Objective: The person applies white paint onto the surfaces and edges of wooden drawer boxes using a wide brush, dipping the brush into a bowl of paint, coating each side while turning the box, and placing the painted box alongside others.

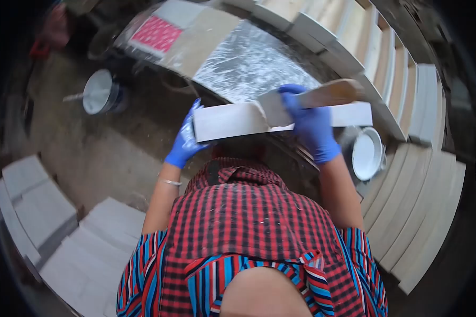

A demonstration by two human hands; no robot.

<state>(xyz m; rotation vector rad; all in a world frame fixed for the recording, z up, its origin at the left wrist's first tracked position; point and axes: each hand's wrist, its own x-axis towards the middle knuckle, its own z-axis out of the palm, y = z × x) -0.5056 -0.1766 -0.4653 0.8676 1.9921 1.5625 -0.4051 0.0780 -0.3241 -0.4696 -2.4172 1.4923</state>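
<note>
My left hand [186, 138], in a blue glove smeared with white, grips the left end of a long narrow white board [225, 122]. In my right hand [313, 124], also blue-gloved, is a wide paintbrush [330, 94] with a wooden handle, slightly blurred. Its broad pale head lies across the middle of the board, and wet-looking white coating ends in an uneven edge beside it. The board's right end extends past my right hand. Behind the board is a dark work surface [254, 58] streaked with white.
A round white tub [367, 153] stands close to my right forearm. On the floor at left is a white bucket [99, 92] with a stick. Boards are stacked at lower left [98, 253] and right [415, 206]; wooden drawer-like frames [349, 31] line the upper right. A pink patterned sheet [156, 35] lies at upper left.
</note>
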